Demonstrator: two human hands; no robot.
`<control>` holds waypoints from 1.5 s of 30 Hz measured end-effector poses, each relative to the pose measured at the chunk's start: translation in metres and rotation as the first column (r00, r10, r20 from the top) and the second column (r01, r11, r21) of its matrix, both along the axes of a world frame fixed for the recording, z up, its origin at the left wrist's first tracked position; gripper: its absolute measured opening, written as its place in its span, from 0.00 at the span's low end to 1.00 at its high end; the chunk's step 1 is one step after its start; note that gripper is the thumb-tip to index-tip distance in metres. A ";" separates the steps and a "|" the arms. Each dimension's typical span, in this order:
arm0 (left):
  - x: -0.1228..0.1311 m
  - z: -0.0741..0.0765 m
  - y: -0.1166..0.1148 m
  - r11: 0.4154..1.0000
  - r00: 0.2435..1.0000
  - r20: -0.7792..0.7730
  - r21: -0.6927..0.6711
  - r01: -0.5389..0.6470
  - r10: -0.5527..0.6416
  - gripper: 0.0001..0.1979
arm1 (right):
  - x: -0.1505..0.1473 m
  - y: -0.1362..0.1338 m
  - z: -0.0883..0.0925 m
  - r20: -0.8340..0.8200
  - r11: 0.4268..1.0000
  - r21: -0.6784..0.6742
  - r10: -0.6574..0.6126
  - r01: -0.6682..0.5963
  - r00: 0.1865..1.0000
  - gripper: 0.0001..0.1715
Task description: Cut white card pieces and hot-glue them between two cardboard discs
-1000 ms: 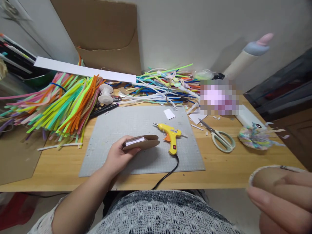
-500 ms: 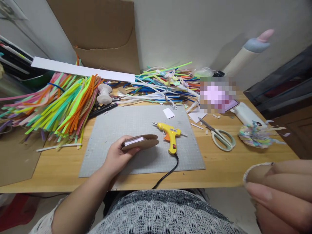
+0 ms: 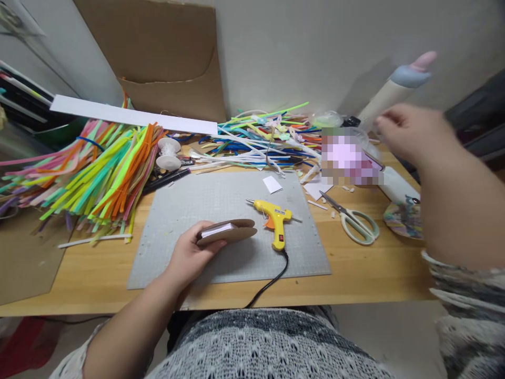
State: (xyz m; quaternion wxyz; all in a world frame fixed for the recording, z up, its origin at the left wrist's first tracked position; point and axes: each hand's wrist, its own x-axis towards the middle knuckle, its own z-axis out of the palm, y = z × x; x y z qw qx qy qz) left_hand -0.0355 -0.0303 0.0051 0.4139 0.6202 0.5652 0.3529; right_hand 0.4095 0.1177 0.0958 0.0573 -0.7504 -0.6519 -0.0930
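Note:
My left hand (image 3: 189,256) rests on the grey cutting mat (image 3: 221,202) and is closed on a flat brown cardboard piece (image 3: 232,232) with white paper sandwiched in it. A yellow glue gun (image 3: 276,219) lies just right of that piece, its black cord running off the table's front edge. My right hand (image 3: 410,131) is stretched out over the table's back right, above a white tube (image 3: 398,184) and close to a pixelated patch. Its fingers are curled and smeared by motion, and I see nothing in them.
Heaps of coloured pipe cleaners (image 3: 98,168) cover the left and back of the wooden table (image 3: 355,263). Pale green scissors (image 3: 355,221), a colourful round piece (image 3: 404,220), a thread spool (image 3: 169,152), a white strip (image 3: 130,116) and leaning cardboard (image 3: 158,47) are also here.
My right hand, close to the camera at lower right with a round cardboard piece, has swung up and away to the back right; that piece is out of sight. My left hand stayed put.

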 end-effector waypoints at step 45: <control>-0.001 0.000 0.000 1.000 1.000 -0.007 0.010 0.014 -0.014 0.12 | 0.038 0.034 -0.058 0.318 0.982 -0.139 0.170 -0.132 0.933 0.30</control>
